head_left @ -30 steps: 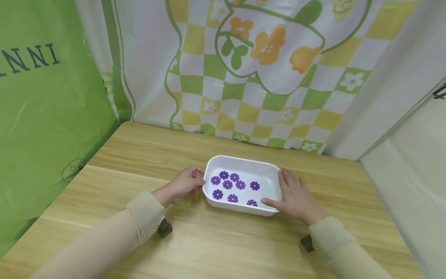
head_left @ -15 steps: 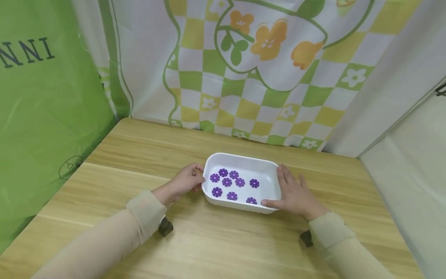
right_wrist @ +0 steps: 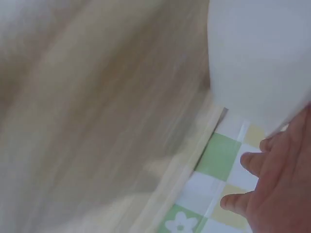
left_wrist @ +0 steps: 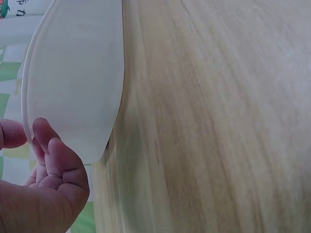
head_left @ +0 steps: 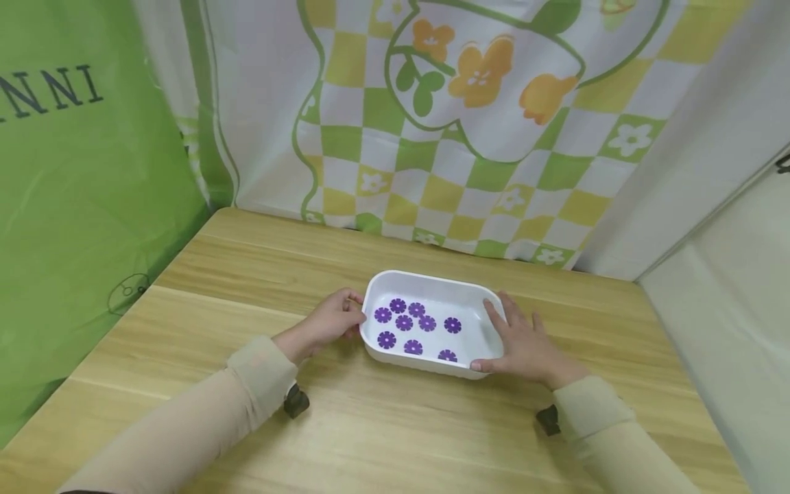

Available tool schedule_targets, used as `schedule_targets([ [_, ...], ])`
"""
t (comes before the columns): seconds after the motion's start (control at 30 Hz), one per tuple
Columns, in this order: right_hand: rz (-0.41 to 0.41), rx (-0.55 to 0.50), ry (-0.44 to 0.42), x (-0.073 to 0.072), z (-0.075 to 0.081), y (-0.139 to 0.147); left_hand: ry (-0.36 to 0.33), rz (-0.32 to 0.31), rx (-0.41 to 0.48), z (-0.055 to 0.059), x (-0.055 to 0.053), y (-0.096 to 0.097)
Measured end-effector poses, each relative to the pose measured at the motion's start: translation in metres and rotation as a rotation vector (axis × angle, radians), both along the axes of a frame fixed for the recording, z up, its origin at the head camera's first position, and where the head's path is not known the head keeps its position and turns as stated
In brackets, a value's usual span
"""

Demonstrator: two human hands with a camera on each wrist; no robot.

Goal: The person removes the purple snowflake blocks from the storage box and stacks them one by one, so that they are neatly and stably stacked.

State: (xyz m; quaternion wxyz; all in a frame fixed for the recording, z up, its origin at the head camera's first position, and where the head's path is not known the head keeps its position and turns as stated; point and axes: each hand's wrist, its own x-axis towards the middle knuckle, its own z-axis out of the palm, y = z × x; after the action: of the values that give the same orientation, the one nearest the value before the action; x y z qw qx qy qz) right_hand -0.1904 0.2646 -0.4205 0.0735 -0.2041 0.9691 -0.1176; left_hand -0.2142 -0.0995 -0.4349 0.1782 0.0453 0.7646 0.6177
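Pinching, with the left hand (head_left: pixel 333 319), the left-end rim of the white tray (head_left: pixel 426 366) sitting on the wood-grain tabletop (head_left: pixel 401 432) and containing purple notched discs (head_left: pixel 401 325); touching its right end with the right hand's (head_left: pixel 524 343) extended, spread fingers.

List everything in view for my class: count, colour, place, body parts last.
Table: one, light wood, foreground
Tray: one, white, on table
Discs: nine, purple, in tray
Patterned cloth: one, multicoloured, behind table
Lettered sheet: one, green, far left
Pale surface: one, cream, far right
Thin loop: one, dark, left of table
Small piece: one, black, right edge
Sleeves: two, beige, lower sides
Wrist pieces: two, black, beside sleeves
Left hand and right hand: two, bare, at tray's ends
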Motion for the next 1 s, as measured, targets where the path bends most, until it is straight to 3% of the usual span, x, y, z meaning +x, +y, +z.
schedule_targets([
  [0.37,-0.076,0.009,-0.021,0.003,0.006,-0.003,0.002,0.014,-0.016,0.002,0.001,0.003],
  [0.77,-0.018,0.068,-0.043,0.001,0.01,-0.003,0.005,0.006,-0.016,-0.002,0.0,0.001],
  [1.0,-0.015,0.07,-0.053,0.0,0.009,-0.002,0.029,0.041,-0.044,0.002,-0.001,0.005],
])
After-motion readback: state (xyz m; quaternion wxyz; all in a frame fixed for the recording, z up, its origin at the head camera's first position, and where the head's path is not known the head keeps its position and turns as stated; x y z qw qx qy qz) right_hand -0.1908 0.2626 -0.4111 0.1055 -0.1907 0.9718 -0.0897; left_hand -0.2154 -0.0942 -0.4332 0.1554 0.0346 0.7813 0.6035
